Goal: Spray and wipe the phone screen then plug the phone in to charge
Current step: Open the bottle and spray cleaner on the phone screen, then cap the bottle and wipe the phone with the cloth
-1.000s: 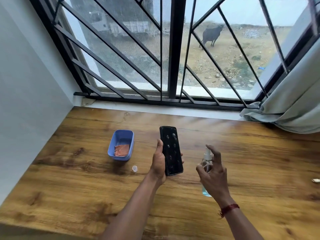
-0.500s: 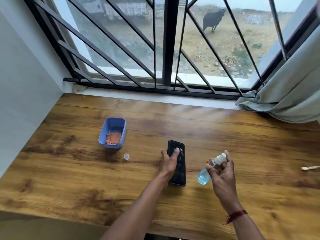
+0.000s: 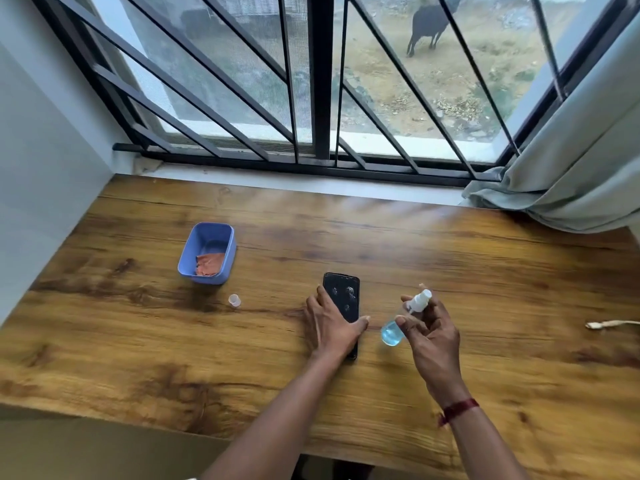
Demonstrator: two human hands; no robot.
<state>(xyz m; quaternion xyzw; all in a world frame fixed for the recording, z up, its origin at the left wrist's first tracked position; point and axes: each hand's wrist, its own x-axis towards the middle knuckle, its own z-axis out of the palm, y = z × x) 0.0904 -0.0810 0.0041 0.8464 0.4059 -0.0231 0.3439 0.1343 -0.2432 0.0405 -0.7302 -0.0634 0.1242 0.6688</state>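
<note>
A black phone (image 3: 343,294) lies flat on the wooden table (image 3: 485,271), screen up, with wet droplets on the glass. My left hand (image 3: 330,325) rests on its lower half, fingers spread over it. To the right, my right hand (image 3: 429,332) holds a small spray bottle (image 3: 403,320) of blue liquid, tilted with its white nozzle up and right. An orange cloth (image 3: 209,263) sits in a blue plastic tub (image 3: 194,247) at the left. A white charging cable end (image 3: 609,324) lies at the table's right edge.
A small clear bottle cap (image 3: 234,300) stands between the tub and the phone. A barred window (image 3: 320,81) runs along the far side, a grey curtain (image 3: 571,168) hangs at the right, and a white wall (image 3: 41,168) closes the left.
The phone went from raised and tilted in my left hand to flat on the table, with the hand now on top. The spray bottle dropped and tilted away from the screen.
</note>
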